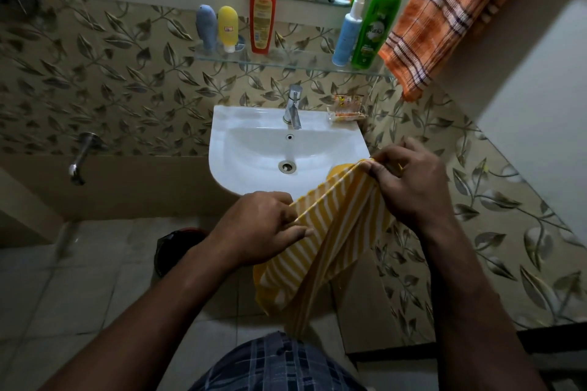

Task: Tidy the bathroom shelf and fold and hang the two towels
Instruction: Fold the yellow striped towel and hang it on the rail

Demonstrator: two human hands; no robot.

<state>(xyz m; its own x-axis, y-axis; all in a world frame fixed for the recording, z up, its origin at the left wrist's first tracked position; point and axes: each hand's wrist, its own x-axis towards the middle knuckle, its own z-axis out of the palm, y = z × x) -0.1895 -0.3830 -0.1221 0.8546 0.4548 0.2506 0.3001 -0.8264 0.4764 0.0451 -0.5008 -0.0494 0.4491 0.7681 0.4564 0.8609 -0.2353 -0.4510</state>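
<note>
A yellow towel with white stripes [320,238] hangs folded in front of the sink. My left hand [260,228] pinches its near top edge and my right hand [409,181] pinches the far top corner, so the upper edge is stretched between them. An orange checked towel [444,13] hangs at the upper right beside the mirror. On the glass shelf [295,62] stand a grey tube [205,25], a yellow tube [227,27], a red bottle [262,14], a white-blue pump bottle [347,32] and a green pump bottle [374,25].
A white sink [254,136] with a chrome tap [293,106] sits under the shelf, and a soap dish [346,113] is at its right rear corner. A wall spout [81,157] sticks out at the left. A dark bucket [178,247] stands on the tiled floor.
</note>
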